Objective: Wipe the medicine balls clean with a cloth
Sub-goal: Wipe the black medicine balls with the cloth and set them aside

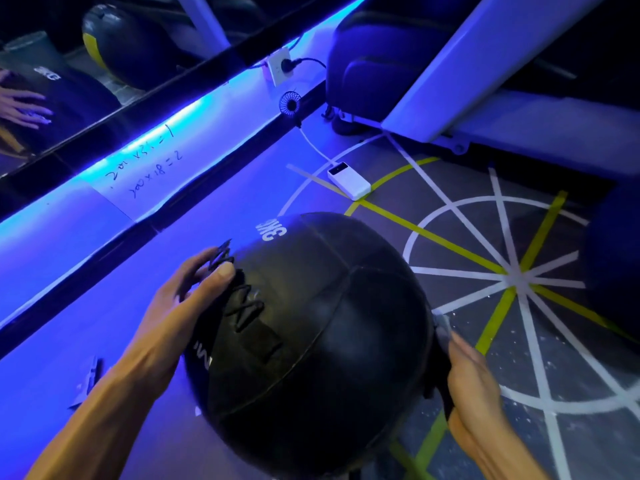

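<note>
A large black medicine ball (322, 341), marked 3KG and laced along one seam, sits low in the middle of the head view. My left hand (180, 306) rests on its left side, thumb on the laces, fingers spread round the far curve. On the ball's right side, my right hand (471, 379) presses a grey cloth (443, 323) against the leather; only a small corner of the cloth shows above the fingers.
A wall mirror (86, 81) with a blue light strip runs along the left. On the marked floor (519, 278) lie a white power bank (349, 181), a small fan (290, 102) and a cable. A white rack frame (485, 71) and dark balls stand behind.
</note>
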Demonstrator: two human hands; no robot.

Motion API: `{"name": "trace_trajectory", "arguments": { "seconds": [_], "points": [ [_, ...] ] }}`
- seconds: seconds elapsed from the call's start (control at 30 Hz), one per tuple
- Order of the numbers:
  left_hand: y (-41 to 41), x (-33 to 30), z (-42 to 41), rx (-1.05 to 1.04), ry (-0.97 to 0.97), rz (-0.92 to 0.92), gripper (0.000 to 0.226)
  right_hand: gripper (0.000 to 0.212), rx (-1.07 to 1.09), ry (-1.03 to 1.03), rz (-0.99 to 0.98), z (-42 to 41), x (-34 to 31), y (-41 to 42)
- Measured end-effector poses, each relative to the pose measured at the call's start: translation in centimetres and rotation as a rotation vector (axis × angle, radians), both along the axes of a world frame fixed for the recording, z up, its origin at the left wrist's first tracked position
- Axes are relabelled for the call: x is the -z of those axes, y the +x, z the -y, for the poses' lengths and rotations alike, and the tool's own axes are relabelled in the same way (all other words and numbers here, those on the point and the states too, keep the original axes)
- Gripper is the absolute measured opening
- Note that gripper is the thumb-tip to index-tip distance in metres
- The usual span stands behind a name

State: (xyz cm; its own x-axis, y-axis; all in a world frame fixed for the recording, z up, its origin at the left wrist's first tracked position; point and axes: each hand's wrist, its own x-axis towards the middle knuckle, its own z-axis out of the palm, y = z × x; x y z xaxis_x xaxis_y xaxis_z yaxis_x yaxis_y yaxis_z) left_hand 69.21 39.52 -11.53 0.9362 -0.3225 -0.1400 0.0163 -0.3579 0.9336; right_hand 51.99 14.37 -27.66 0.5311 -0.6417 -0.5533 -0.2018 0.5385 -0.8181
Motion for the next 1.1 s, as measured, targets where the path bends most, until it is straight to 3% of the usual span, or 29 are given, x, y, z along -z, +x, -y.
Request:
{"name": "trace_trajectory", "arguments": {
  "seconds": [0.1, 0.13, 0.2, 0.23, 0.33, 0.43, 0.57, 0.6, 0.67, 0.77, 0.8, 0.9, 0.97, 1.03, 1.1],
  "points": [
    [0.5, 0.6, 0.6, 0.018, -0.034, 0.041, 0.088, 0.078, 0.026, -0.004, 0.021, 0.9, -0.9, 0.1],
    [0.5, 1.1, 1.0, 0.036, -0.011, 0.050, 0.087, 0.079, 0.014, -0.016, 0.024, 0.9, -1.4, 0.1],
    [0.5, 2.2, 2.1, 0.080, 0.057, 0.063, 0.090, 0.028, -0.001, -0.107, 0.015, 0.2, -3.1, 0.3],
    [0.4, 2.8, 2.5, 0.082, 0.095, 0.075, 0.091, 0.015, 0.012, -0.169, -0.011, -0.1, -3.5, 0.3],
    [0.0, 3.8, 3.4, 0.090, 0.145, 0.141, 0.093, 0.028, 0.047, -0.376, 0.005, -1.0, -5.3, 0.7],
    [-0.3, 4.4, 3.8, 0.110, 0.155, 0.173, 0.092, 0.043, -0.108, -0.851, 0.128, -3.6, -7.6, 2.0],
    [-0.6, 4.9, 4.0, 0.117, 0.149, 0.259, 0.082, 0.053, -0.642, -1.641, 0.356, -6.5, -9.1, 3.3],
    [-0.5, 4.9, 3.9, 0.122, 0.143, 0.253, 0.083, 0.053, -0.689, -1.658, 0.376, -5.1, -8.9, 3.7],
    [-0.7, 5.0, 3.4, 0.105, 0.137, 0.208, 0.089, 0.051, -0.592, -1.424, 0.342, -0.8, -8.5, 4.3],
    [-1.8, 5.3, 3.0, 0.097, 0.144, 0.213, 0.091, 0.037, -0.330, -1.010, -0.054, 4.5, -8.3, 5.6],
    [-2.3, 5.3, 3.1, 0.098, 0.139, 0.233, 0.090, 0.037, -0.350, -0.986, -0.031, 3.9, -8.8, 5.8],
    [-3.1, 5.4, 3.4, 0.128, 0.144, 0.311, 0.083, 0.041, -0.604, -1.302, 0.317, -2.2, -10.6, 5.5],
    [-3.6, 5.6, 3.6, 0.148, 0.163, 0.376, 0.082, 0.043, -0.799, -1.506, 0.444, -4.0, -10.6, 5.0],
    [-3.9, 5.3, 4.0, 0.159, 0.172, 0.385, 0.086, 0.041, -0.727, -1.441, 0.437, -1.8, -10.5, 5.4],
    [-4.2, 5.1, 4.6, 0.167, 0.199, 0.412, 0.086, 0.036, -0.499, -1.266, 0.299, 1.7, -10.5, 6.0]
  ]
}}
